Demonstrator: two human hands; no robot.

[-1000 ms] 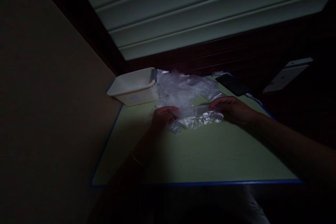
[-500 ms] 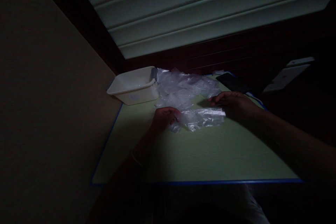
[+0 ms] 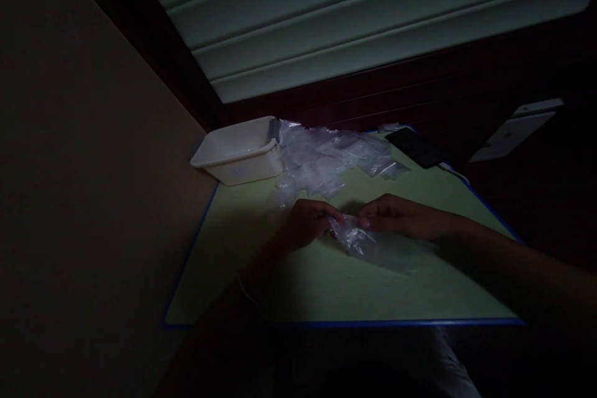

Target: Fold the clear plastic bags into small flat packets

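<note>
A clear plastic bag [image 3: 373,249] is stretched out above the near half of the green tabletop [image 3: 308,292]. My left hand [image 3: 310,221] pinches its left end between thumb and fingers. Close beside it, my right hand [image 3: 392,216] is closed on the bag's upper edge, thumb on the near side. The bag's free part trails to the right under my right wrist. Behind my hands lies a loose pile of clear plastic bags [image 3: 321,155]. The room is dim, so whether the bag holds anything is hard to see.
An off-white plastic bin [image 3: 252,165] with a grey handle stands at the back left, against the wall. At the back right lies a dark phone [image 3: 415,148] with a white cable [image 3: 452,171] by it. Blue edging [image 3: 373,323] borders the table.
My right hand has come left and nearer to me and gripped the bag beside my left hand. The bag has swung down to the right, and my left hand has shifted slightly right.
</note>
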